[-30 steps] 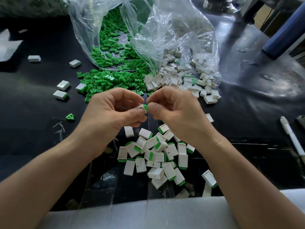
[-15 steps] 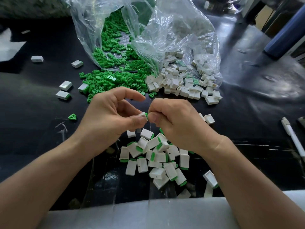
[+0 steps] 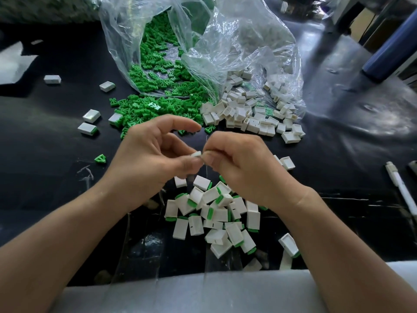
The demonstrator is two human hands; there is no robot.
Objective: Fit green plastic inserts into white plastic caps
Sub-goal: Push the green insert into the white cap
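White cap [image 3: 196, 154] pinched in grip of left hand [image 3: 153, 161], mouth seemingly facing right | right hand [image 3: 243, 166] grip narrow, pinching cap's end, green insert hidden | axis runs hand-to-hand | assembled pile [image 3: 216, 213] beneath, on tabletop [image 3: 56, 172]

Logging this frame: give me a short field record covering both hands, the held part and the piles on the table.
left hand: pinches a white cap between thumb and finger
right hand: fingers curled, pinching the same cap's other end
insert in held cap: no green visible, cannot tell
finished pile: caps with green ends, on the table below the hands
green inserts: spilling from the clear bag, left side
empty caps: spilling from the bag, right side
other: pen near the right edge
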